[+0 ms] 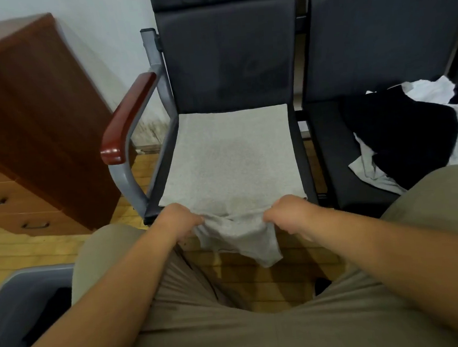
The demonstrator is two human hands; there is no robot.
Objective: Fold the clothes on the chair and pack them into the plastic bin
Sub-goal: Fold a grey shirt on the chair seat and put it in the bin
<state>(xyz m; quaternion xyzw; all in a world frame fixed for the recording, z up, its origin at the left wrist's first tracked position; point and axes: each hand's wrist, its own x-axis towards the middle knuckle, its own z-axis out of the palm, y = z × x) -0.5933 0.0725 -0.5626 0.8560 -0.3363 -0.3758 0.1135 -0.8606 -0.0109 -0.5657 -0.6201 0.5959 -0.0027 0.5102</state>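
Observation:
A light grey garment [229, 156] lies spread flat over the seat of the dark chair [226, 57] in front of me, its near end hanging over the front edge. My left hand [179, 222] grips that near edge on the left, my right hand [289, 212] grips it on the right, and the cloth bunches between them. A heap of black and white clothes [407, 133] lies on the neighbouring seat to the right. The grey plastic bin [25, 290] shows at the lower left, partly hidden by my left knee.
A brown wooden drawer cabinet [24, 122] stands to the left of the chair. The chair has a red-brown armrest [126, 118] on a grey metal frame. The floor is light wood. My knees in beige trousers fill the lower part of the view.

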